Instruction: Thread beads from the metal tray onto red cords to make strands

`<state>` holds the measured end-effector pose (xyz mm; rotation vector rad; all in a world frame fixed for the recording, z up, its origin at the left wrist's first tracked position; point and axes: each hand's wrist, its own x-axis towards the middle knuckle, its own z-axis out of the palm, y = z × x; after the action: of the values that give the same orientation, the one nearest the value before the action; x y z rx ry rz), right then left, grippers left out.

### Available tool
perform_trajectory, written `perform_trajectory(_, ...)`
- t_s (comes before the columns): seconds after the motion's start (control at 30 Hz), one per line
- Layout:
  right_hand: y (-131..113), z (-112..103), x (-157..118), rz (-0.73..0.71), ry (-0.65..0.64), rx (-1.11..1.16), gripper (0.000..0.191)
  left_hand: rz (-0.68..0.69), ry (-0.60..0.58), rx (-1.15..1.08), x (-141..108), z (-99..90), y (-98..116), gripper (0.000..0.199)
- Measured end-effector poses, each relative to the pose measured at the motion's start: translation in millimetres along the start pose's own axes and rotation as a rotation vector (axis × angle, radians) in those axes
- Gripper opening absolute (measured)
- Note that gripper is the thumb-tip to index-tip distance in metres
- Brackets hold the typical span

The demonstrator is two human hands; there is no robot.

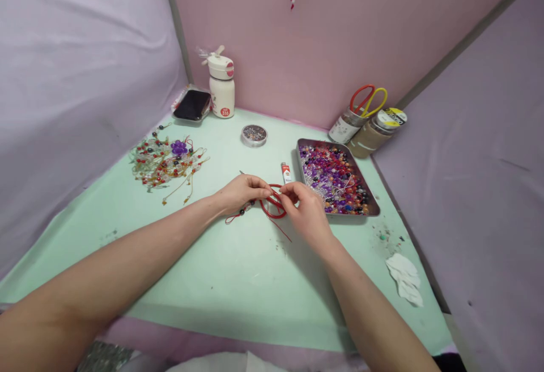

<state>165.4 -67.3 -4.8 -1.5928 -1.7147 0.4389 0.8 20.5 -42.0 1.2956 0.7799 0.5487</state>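
Note:
A coil of red cord [274, 213] lies at the middle of the table, under my fingertips. My left hand [244, 193] pinches the cord from the left, thumb against forefinger. From the right, my right hand [304, 207] pinches it too, and the two sets of fingertips nearly meet. One loose cord end trails toward the front. Beneath my left hand lies a beaded string [242, 211] with dark and clear beads and a red loop. A thin pointed tool tip shows just behind that hand. The lighter [286, 173] lies just beyond my fingers.
A metal tray of mixed beads [374, 204] is at right, before scissors [368, 100] in a jar and a brown jar [372, 136]. A round case [254, 135], bottle [222, 91] and phone [192, 104] stand behind. Beaded strings [159, 162] lie left, a tissue [403, 278] right.

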Motion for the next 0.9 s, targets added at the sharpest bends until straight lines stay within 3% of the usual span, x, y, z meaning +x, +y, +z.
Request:
perform_trajectory(0.53, -1.1, 2.6, -0.6, -0.005, -0.024, 0.016, 0.009, 0.022, -0.025, -0.083, -0.8, 2.2, 1.1, 0.014)
perform_trajectory(0.9, -0.1, 4.0, -1.5, -0.016, -0.018, 0.003, 0.01, 0.012, -0.01, -0.087, -1.9, 4.0, 2.6, 0.017)
